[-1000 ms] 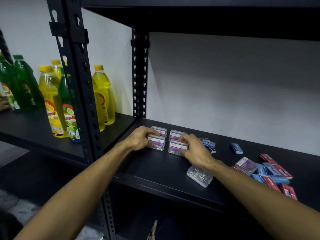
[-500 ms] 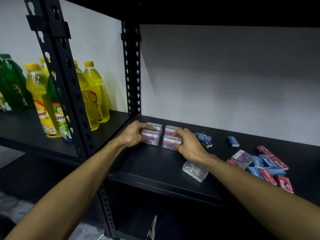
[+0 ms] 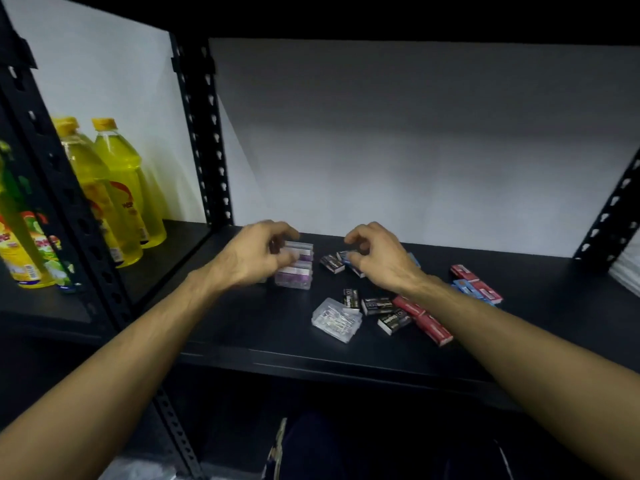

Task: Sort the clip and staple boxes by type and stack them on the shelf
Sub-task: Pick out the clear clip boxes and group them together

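Clear clip boxes with purple labels [image 3: 294, 271] stand grouped at the back left of the black shelf [image 3: 242, 327]. My left hand [image 3: 252, 258] hovers at their left side, blurred, fingers loosely curled, and hides part of the group. My right hand [image 3: 381, 261] hangs over small blue and dark staple boxes [image 3: 332, 263], fingers loosely curled with nothing in them. One more clear clip box [image 3: 336, 318] lies alone near the front edge. Dark staple boxes [image 3: 379, 304] and red ones [image 3: 433, 323] lie beside it, partly under my right forearm.
More red and blue staple boxes [image 3: 476, 287] lie to the right. Yellow bottles [image 3: 121, 188] fill the neighbouring bay on the left, behind a black upright post [image 3: 69, 188]. Another upright [image 3: 609, 216] stands at the far right. A shelf board closes off the top.
Both hands have let go of the clip boxes and lifted slightly; the right hand has moved right over the staple boxes. The camera has swung right and closer.
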Demonstrator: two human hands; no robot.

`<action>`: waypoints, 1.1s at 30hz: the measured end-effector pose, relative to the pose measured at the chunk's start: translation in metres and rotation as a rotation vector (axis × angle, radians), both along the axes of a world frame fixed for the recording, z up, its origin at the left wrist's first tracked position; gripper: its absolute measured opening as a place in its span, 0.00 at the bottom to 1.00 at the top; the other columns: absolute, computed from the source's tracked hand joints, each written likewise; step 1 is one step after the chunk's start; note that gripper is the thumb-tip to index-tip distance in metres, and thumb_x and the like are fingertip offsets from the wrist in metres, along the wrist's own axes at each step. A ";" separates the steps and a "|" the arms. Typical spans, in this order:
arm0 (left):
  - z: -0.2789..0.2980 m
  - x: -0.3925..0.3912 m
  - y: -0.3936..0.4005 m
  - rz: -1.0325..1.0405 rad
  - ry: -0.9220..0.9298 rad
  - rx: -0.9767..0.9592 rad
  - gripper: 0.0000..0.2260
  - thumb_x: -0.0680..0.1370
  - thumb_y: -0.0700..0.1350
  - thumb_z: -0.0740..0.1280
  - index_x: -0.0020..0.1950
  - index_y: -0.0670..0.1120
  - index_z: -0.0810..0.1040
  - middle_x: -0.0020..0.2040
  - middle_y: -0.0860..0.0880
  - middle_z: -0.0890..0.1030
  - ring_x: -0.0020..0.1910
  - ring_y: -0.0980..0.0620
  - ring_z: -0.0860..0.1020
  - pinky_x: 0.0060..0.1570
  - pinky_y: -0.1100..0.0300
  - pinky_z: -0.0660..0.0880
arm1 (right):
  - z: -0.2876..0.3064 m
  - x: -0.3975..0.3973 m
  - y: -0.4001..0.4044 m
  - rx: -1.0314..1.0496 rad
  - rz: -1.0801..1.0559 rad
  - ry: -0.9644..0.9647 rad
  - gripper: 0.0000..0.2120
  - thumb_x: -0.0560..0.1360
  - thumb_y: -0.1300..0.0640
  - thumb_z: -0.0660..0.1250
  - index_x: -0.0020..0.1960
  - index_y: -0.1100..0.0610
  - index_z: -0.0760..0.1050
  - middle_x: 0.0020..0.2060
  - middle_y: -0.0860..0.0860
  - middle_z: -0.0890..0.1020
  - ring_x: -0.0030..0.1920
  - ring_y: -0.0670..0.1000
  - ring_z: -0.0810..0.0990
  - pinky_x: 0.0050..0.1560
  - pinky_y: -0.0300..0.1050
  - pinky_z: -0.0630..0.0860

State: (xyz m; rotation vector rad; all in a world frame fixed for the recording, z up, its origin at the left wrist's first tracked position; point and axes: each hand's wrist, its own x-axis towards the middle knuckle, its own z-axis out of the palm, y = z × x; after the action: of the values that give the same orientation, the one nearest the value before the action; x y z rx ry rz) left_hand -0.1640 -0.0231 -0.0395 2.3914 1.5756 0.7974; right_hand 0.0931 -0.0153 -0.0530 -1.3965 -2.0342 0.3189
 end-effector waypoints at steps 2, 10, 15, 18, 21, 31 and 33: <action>-0.003 0.027 -0.017 -0.142 0.142 -0.085 0.18 0.74 0.56 0.72 0.63 0.58 0.77 0.53 0.56 0.78 0.51 0.57 0.78 0.48 0.61 0.75 | 0.003 0.025 -0.007 -0.004 -0.040 -0.003 0.09 0.76 0.57 0.69 0.56 0.52 0.78 0.53 0.49 0.76 0.52 0.48 0.77 0.53 0.44 0.75; -0.020 0.081 -0.043 -0.337 0.451 -0.352 0.32 0.70 0.53 0.76 0.72 0.56 0.69 0.62 0.53 0.72 0.58 0.54 0.73 0.59 0.55 0.73 | -0.004 0.090 -0.029 -0.082 -0.147 0.003 0.06 0.78 0.57 0.67 0.54 0.52 0.78 0.53 0.48 0.75 0.52 0.47 0.76 0.50 0.40 0.71; -0.033 0.091 -0.033 -0.341 0.392 -0.344 0.27 0.71 0.48 0.77 0.67 0.55 0.72 0.56 0.55 0.72 0.51 0.57 0.74 0.49 0.63 0.74 | -0.009 0.110 -0.034 -0.121 -0.169 0.004 0.06 0.78 0.58 0.67 0.54 0.52 0.78 0.56 0.50 0.75 0.55 0.49 0.77 0.53 0.45 0.78; -0.034 0.096 -0.026 -0.345 0.319 -0.296 0.22 0.68 0.52 0.75 0.61 0.58 0.75 0.51 0.58 0.76 0.45 0.60 0.76 0.41 0.65 0.73 | -0.012 0.118 -0.032 -0.169 -0.174 -0.023 0.08 0.79 0.58 0.66 0.57 0.52 0.77 0.60 0.51 0.74 0.58 0.51 0.77 0.56 0.51 0.79; -0.030 0.106 -0.018 -0.335 0.143 -0.355 0.18 0.68 0.56 0.72 0.56 0.59 0.78 0.46 0.57 0.81 0.41 0.62 0.79 0.42 0.61 0.77 | -0.014 0.121 -0.028 -0.209 -0.171 -0.070 0.12 0.79 0.56 0.66 0.61 0.50 0.76 0.63 0.52 0.73 0.59 0.50 0.76 0.57 0.49 0.78; -0.022 0.149 0.021 -0.259 -0.269 -0.481 0.16 0.82 0.53 0.61 0.45 0.44 0.81 0.37 0.38 0.81 0.32 0.50 0.76 0.30 0.59 0.69 | -0.022 0.124 -0.018 -0.432 -0.038 -0.240 0.24 0.78 0.58 0.65 0.72 0.46 0.69 0.75 0.50 0.63 0.69 0.51 0.69 0.63 0.54 0.74; -0.024 0.153 0.026 -0.273 -0.298 -0.528 0.18 0.82 0.56 0.61 0.47 0.43 0.80 0.39 0.37 0.83 0.30 0.48 0.77 0.27 0.59 0.69 | -0.020 0.127 -0.016 -0.449 -0.038 -0.271 0.25 0.76 0.56 0.67 0.72 0.46 0.69 0.75 0.51 0.63 0.70 0.53 0.68 0.66 0.57 0.71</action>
State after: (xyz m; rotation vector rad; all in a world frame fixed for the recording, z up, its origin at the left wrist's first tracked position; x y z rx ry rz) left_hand -0.0115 0.0033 -0.0633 1.9410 1.1350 0.5608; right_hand 0.2199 -0.0311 -0.0735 -1.8285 -2.2407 0.6293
